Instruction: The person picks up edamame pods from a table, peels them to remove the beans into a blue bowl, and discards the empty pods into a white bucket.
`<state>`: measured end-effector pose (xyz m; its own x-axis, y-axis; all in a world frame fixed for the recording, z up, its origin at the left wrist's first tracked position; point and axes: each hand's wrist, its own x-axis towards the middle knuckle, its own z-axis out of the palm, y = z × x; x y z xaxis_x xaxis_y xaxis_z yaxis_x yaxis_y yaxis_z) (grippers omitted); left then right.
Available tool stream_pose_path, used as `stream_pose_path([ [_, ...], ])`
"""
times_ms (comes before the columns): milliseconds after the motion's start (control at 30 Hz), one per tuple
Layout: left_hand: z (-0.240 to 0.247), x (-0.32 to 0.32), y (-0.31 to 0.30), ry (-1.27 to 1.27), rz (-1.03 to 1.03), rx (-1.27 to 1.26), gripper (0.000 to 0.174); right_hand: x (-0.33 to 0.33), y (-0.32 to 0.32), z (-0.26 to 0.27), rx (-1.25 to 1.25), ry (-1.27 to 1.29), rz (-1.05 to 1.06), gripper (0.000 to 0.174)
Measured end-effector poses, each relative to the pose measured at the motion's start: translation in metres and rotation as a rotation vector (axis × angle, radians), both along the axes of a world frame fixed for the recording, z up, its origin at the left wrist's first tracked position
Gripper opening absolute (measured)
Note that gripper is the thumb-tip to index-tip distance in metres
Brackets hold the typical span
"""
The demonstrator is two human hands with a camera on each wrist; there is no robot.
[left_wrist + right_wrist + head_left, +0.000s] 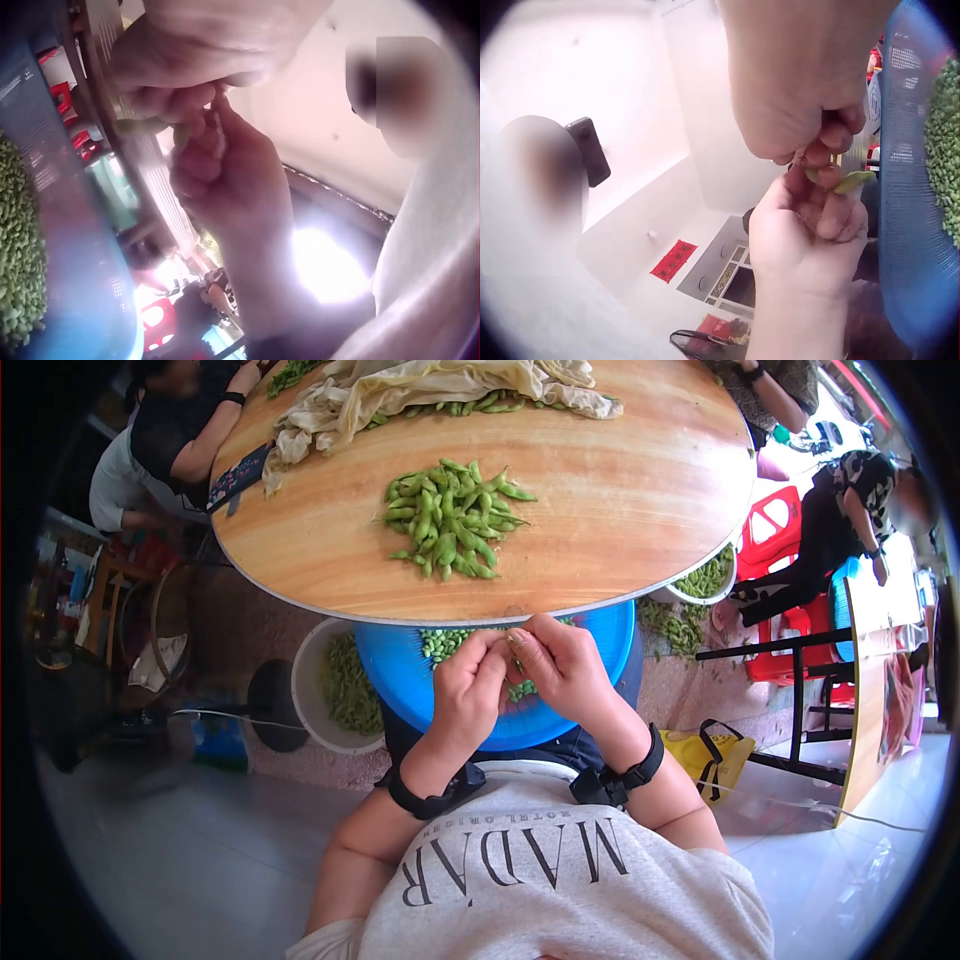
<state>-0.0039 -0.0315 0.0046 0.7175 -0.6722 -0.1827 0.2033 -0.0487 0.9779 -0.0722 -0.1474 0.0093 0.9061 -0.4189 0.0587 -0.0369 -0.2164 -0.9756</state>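
My left hand (468,685) and right hand (570,670) meet fingertip to fingertip over a blue basket (393,685). Between them they pinch a green edamame pod (853,181), whose end sticks out past the left fingers in the right wrist view. Curled fingers hide most of the pod. Shelled green beans (445,646) lie in the basket below, heaped along its floor in both wrist views. On the wooden table (310,550) just ahead of the hands sits a pile of whole edamame pods (445,520).
A pale bucket (305,680) of green pods or husks stands left of the basket; another tub (712,585) sits under the table's right edge. A cream cloth (440,390) covers more pods at the back. Other people sit around. A yellow bag (705,760) lies on the right.
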Motion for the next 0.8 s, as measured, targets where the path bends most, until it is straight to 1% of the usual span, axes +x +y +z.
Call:
stream_pose_path([
  [33, 0.001, 0.002, -0.002, 0.063, 0.008, -0.068, 0.016, -0.001, 0.001, -0.001, 0.003, -0.019, -0.01, 0.022],
  [133, -0.001, 0.009, 0.0, 0.173, -0.049, -0.047, 0.016, -0.004, 0.004, -0.007, 0.002, -0.068, -0.021, 0.021],
  [200, 0.001, 0.01, 0.001, 0.268, -0.043, -0.06, 0.015, -0.01, 0.001, -0.011, -0.007, -0.087, -0.003, 0.022],
  [267, -0.003, 0.01, 0.001, 0.325, -0.02, -0.065, 0.015, -0.013, 0.001, -0.012, 0.096, -0.063, 0.017, 0.021],
  [300, -0.003, 0.01, 0.003, 0.353, -0.045, -0.072, 0.015, -0.015, 0.0, -0.012, 0.146, -0.05, 0.029, 0.021],
  [400, -0.006, 0.011, 0.006, 0.329, -0.033, -0.042, 0.016, -0.019, -0.007, -0.012, 0.398, 0.132, 0.101, 0.022],
  [500, -0.007, 0.01, 0.01, 0.178, -0.074, 0.034, 0.014, -0.022, -0.014, -0.017, 0.361, 0.194, 0.031, 0.02],
  [600, -0.003, 0.009, 0.012, 0.009, -0.096, 0.121, 0.011, -0.018, -0.015, -0.018, 0.013, -0.106, -0.081, 0.019],
  [633, -0.005, 0.008, 0.012, -0.066, -0.116, 0.124, 0.011, -0.015, -0.017, -0.014, -0.208, -0.174, -0.031, 0.02],
  [700, -0.008, 0.006, 0.013, -0.219, -0.157, 0.127, 0.01, -0.011, -0.012, -0.008, -0.021, -0.051, 0.028, 0.02],
  [733, -0.006, 0.005, 0.014, -0.19, -0.169, 0.105, 0.011, -0.01, -0.01, -0.007, 0.073, 0.011, 0.06, 0.02],
  [767, -0.003, 0.005, 0.014, -0.16, -0.179, 0.083, 0.011, -0.01, -0.012, -0.009, 0.287, 0.1, 0.095, 0.018],
  [800, -0.001, 0.005, 0.014, -0.127, -0.187, 0.064, 0.011, -0.01, -0.014, -0.011, 0.367, 0.1, 0.115, 0.017],
])
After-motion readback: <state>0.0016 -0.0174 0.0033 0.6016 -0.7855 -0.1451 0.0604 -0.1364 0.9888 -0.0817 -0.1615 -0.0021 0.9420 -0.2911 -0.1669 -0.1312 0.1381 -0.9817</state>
